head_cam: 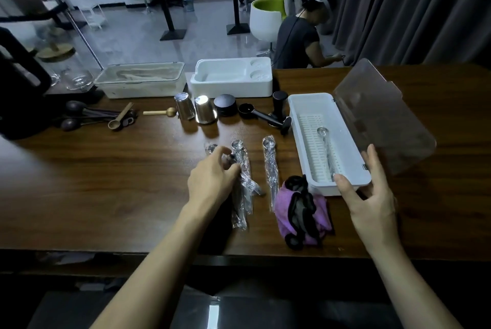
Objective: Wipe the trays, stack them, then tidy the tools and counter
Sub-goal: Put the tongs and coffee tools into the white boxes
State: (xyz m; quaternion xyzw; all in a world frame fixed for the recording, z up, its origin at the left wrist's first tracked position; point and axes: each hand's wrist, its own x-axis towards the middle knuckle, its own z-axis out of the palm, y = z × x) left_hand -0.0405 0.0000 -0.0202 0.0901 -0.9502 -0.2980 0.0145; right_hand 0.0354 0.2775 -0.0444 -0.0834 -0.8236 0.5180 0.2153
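Observation:
On the dark wooden counter [106, 195] lie several plastic-wrapped spoons. My left hand [212, 177] curls its fingers round the upper end of one bundle of wrapped spoons [243, 169]. Another wrapped spoon [271, 166] lies apart to the right. A white storage box [297, 121] with its clear lid [377, 116] tilted open holds one wrapped spoon [327, 148] on a slotted insert. My right hand [369, 190] touches the box's near right corner with straight fingers. A purple and black cloth [303, 211] lies bunched in front of the box.
Two white trays [231, 86] [138, 89] stand at the counter's far edge. In front of them are two steel cups [195, 109], a black round tin [225, 104], a black tamper and scoop [268, 114], wooden spoons [119, 118] and a dark kettle [18, 89]. A person crouches beyond the counter [300, 39].

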